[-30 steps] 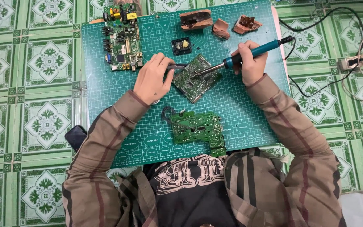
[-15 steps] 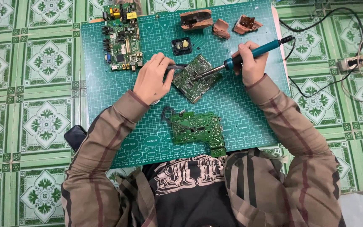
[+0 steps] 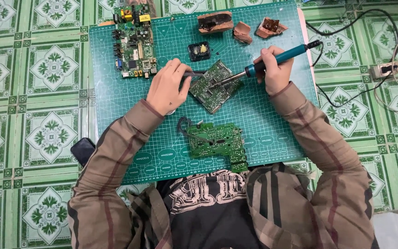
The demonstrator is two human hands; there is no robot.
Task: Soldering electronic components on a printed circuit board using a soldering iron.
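Lying tilted at the centre of the green cutting mat (image 3: 116,106), a small circuit board (image 3: 216,86) was worked on from both sides. Tweezers (image 3: 194,74) were pinched closed in the left hand (image 3: 167,88) at the board's left edge, while a blue-handled soldering iron (image 3: 272,61) was clasped in the right hand (image 3: 272,69), its tip set on the board. A second board (image 3: 217,140) was seen lower centre, a larger one (image 3: 133,41) upper left.

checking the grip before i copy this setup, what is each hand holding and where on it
The right hand holds the soldering iron by its blue handle, tip on the tilted circuit board. The left hand pinches thin metal tweezers near their rear end.
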